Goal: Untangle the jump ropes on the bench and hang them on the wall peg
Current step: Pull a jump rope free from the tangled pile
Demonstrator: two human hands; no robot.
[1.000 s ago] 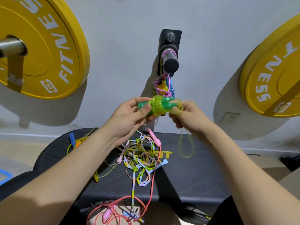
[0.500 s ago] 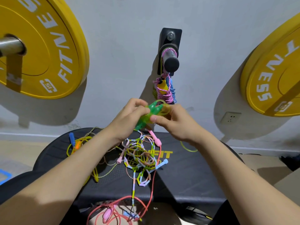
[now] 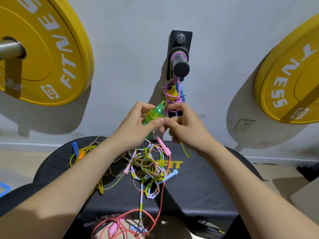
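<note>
**Green rope bundle held just under the peg**

I count two hands raised at centre. The left hand (image 3: 136,128) curls round one green handle bundle (image 3: 156,112), thumb pressed on it; the right hand (image 3: 186,130) pinches the yellow-green cord (image 3: 184,149) just beside, one loop dangling at five o'clock. One wall peg (image 3: 180,66) at twelve o'clock carries hung ropes (image 3: 172,94); one tangle (image 3: 148,169) lies on the bench (image 3: 198,183) at six; two yellow plates (image 3: 43,49) sit at ten and two.

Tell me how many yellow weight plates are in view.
2. One yellow weight plate sits on a steel bar at upper left of the wall peg; the other is at the right edge, partly cut off by the frame. More could lie out of view.
</note>
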